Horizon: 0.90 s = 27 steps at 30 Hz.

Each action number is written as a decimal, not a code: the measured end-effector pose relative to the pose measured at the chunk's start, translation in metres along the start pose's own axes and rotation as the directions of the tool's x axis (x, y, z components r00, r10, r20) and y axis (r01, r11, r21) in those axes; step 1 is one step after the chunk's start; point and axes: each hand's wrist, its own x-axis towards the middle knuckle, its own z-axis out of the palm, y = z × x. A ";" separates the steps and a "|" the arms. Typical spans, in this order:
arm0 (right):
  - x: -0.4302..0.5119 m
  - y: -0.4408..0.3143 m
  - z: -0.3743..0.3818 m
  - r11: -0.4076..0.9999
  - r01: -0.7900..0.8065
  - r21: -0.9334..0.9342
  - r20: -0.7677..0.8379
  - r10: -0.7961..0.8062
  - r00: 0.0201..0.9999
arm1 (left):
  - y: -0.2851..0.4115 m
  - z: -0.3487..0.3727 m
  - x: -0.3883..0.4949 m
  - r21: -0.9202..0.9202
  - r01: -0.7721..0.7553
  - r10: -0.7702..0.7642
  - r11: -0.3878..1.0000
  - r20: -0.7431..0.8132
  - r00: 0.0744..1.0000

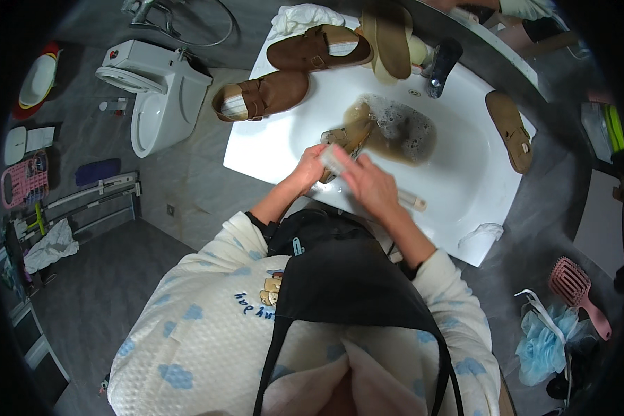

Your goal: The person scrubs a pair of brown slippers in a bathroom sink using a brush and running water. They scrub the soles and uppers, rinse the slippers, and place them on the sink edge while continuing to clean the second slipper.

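Observation:
Over the near side of the white washbasin [463, 208], my left hand [308, 169] holds a brown buckled clog [346, 136]. The clog leans into murky, sudsy water [403, 127], and part of it is hidden by my hands. My right hand [373, 186] is closed around a pale brush [414, 200], its handle sticking out behind the palm. The blurred brush head lies against or just above the clog beside my left fingers; contact cannot be told.
Two brown clogs [320, 48] [275, 93] rest on the basin's left rim. Insoles [392, 39] [508, 132] lie at the back and right. A dark faucet [442, 67] stands behind the water. Crumpled white material [481, 235] sits on the near right corner. A toilet [158, 104] is left.

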 end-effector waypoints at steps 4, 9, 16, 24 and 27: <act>0.004 0.010 0.001 0.963 -0.142 -0.229 -0.060 0.132 0.990 | 0.001 0.008 0.001 0.050 -0.033 0.037 0.998 -0.084 0.996; 0.003 0.027 0.003 0.989 0.033 -0.147 0.086 -0.021 0.996 | 0.011 0.008 0.004 -0.077 -0.177 0.145 0.981 -0.313 0.939; 0.002 0.097 -0.003 0.915 -0.374 -0.150 -0.101 0.362 0.927 | 0.044 0.009 0.003 0.518 -0.343 0.449 0.783 -0.090 0.889; 0.024 0.233 0.003 0.684 -0.626 -0.375 -0.393 0.494 0.776 | 0.023 0.048 0.086 0.727 -0.668 0.541 -0.158 0.630 0.557; 0.029 0.258 0.022 0.714 -0.509 -0.481 -0.365 0.365 0.856 | 0.008 0.044 0.128 0.830 -0.527 0.284 -0.179 0.557 0.780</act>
